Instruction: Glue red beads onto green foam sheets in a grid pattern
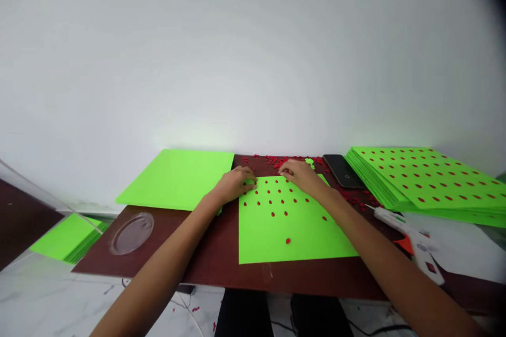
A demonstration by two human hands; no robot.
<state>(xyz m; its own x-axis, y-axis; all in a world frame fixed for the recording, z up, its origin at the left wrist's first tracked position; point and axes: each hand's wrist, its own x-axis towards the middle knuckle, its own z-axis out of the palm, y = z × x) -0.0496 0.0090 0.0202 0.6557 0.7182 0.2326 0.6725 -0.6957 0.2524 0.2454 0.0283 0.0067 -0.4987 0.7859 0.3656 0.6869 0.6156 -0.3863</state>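
The green sheet [264, 234] lies mid-table [217, 253], the left hand [237, 183] curled at its far left corner, the right hand [298, 172] with fingertips drawn narrow at its far edge; whether either grips anything I can't make out. The right forearm [359, 221] passes close beside a red dot [324, 218], so a low sweep could shift it if unfixed, and a swing right might knock the glue gun [421, 247]
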